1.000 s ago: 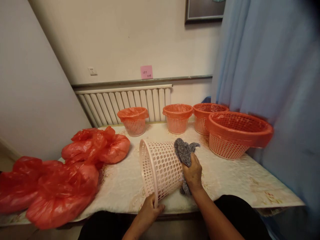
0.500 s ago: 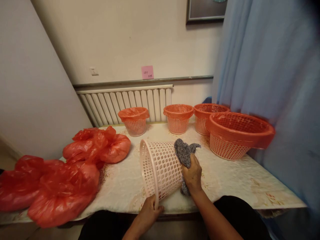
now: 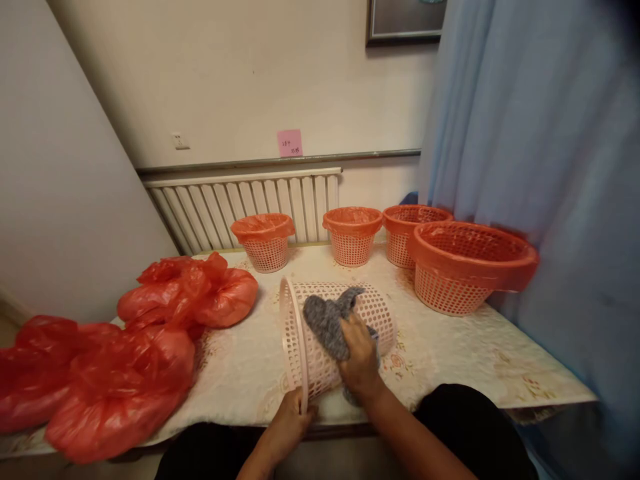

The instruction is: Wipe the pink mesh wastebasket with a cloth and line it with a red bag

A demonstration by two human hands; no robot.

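A pale pink perforated plastic wastebasket lies on its side on the table, its open mouth facing left. My left hand is closed on the near lower part of its rim. My right hand grips a dark grey cloth and presses it against the middle of the basket's side wall. Part of the cloth hangs below the hand, and the palm hides how it is bunched.
Several red-lined baskets stand upright along the back and right of the table: one, another, and a large one. Filled red plastic bags crowd the left. A blue curtain hangs at right; a radiator is behind.
My right hand has moved the cloth leftward, from the basket's base end to the middle of its side. My left hand keeps its hold on the rim. The view has shifted slightly.
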